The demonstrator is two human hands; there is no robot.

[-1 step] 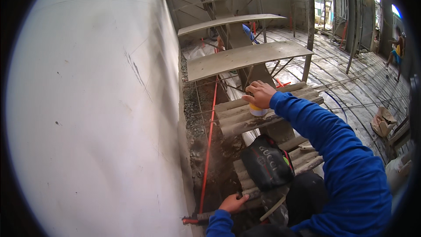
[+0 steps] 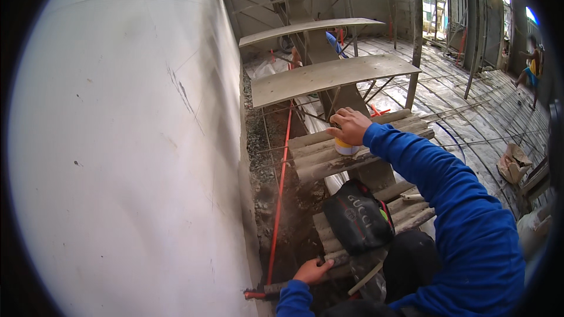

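My right hand reaches forward with its fingers closed over the top of a small yellow and white can. The can stands on a step of round wooden poles, and its lid is hidden by my fingers. Low in the picture, my left hand grips the end of a wooden pole on the nearer step; some fingers are out of sight. Between my hands a black bag lies on the nearer poles, with something bright green at its right side.
A white wall rises close on my left, with an orange pipe along its foot. Plywood treads climb ahead. Rebar crosses white sheeting at right, near a brown paper bag. Another person is far right.
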